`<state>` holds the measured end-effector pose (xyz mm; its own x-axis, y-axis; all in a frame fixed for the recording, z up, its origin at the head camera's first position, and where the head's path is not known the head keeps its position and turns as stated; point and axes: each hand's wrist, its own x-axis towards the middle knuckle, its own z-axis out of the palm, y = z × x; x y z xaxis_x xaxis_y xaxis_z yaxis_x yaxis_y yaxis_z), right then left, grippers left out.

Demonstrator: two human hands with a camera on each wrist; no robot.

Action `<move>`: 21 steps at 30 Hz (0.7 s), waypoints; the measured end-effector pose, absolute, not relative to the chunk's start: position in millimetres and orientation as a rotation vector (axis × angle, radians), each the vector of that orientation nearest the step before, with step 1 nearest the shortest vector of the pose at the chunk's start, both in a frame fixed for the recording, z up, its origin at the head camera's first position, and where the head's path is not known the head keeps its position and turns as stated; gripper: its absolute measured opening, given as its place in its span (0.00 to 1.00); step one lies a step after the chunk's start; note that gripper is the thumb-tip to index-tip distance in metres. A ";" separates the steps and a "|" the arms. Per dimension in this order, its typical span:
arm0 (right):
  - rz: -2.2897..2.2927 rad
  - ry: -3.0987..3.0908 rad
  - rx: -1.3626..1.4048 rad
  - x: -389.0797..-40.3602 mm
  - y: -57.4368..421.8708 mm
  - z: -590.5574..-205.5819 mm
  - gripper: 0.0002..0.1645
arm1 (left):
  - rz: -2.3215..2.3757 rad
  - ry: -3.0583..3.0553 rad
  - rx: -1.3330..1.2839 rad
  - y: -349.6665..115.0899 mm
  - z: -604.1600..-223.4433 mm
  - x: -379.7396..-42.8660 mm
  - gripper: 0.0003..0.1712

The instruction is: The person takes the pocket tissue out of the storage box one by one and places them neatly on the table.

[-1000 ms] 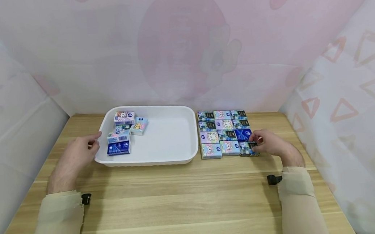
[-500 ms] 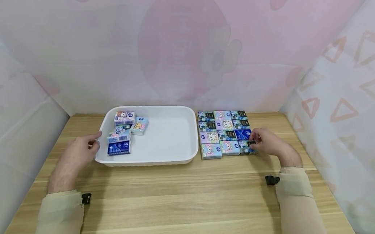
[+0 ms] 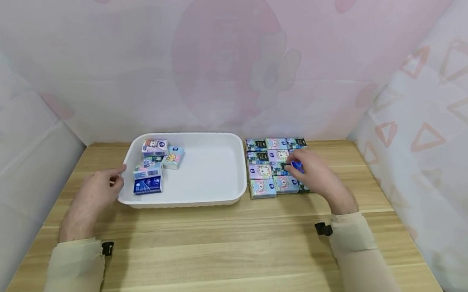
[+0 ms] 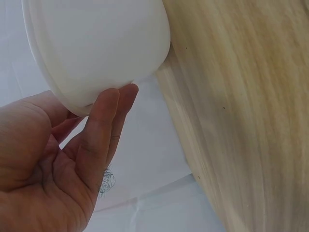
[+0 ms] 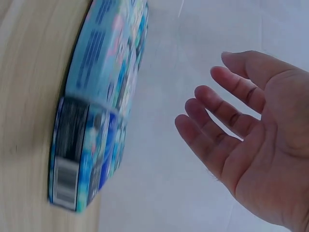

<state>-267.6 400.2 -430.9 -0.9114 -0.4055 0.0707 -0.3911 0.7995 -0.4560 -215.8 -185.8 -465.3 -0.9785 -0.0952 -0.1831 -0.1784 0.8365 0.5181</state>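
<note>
My left hand (image 3: 100,189) grips the left end of a white plastic tray (image 3: 205,200). In the left wrist view, its fingers lie against the outer wall below the rim. Several pocket tissue packs lie bunched in the tray's left part, among them a dark blue one (image 3: 148,185) and a light blue one with a yellow figure (image 3: 173,157). To the right, more tissue packs (image 3: 263,188) form a tight block of rows. Over that block's right side hovers my right hand (image 3: 317,176), fingers loosely bent with nothing in them, hiding some packs. The right wrist view shows a gap between fingers and packs (image 5: 96,53).
All this stands on a light wooden table (image 3: 209,252), close to the pale printed back wall (image 3: 140,93). Similar walls rise at left and right. The pack block sits right beside the tray's right rim.
My right hand slid the front right tissue pack leftward against its neighbour, then let go and rose leftward over the block. My left hand and the tray stayed in place.
</note>
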 end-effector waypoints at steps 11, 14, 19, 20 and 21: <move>-0.766 2.938 -0.728 -236.1 317.5 -428.0 0.16 | 0.795 2.803 0.076 -202.2 -450.3 -228.3 0.32; -0.767 2.933 -0.770 -233.3 294.3 -429.1 0.16 | 0.784 2.854 0.040 -201.4 -452.3 -230.7 0.31; -0.684 2.949 -0.821 -231.8 250.2 -433.4 0.19 | 0.778 2.910 0.018 -199.8 -464.5 -238.7 0.36; -0.671 2.951 -0.828 -231.8 241.2 -434.4 0.19 | 0.770 2.912 0.033 -199.6 -467.1 -240.4 0.37; -0.660 2.954 -0.834 -232.0 232.4 -435.5 0.20 | 0.762 2.915 0.052 -199.4 -469.4 -242.1 0.38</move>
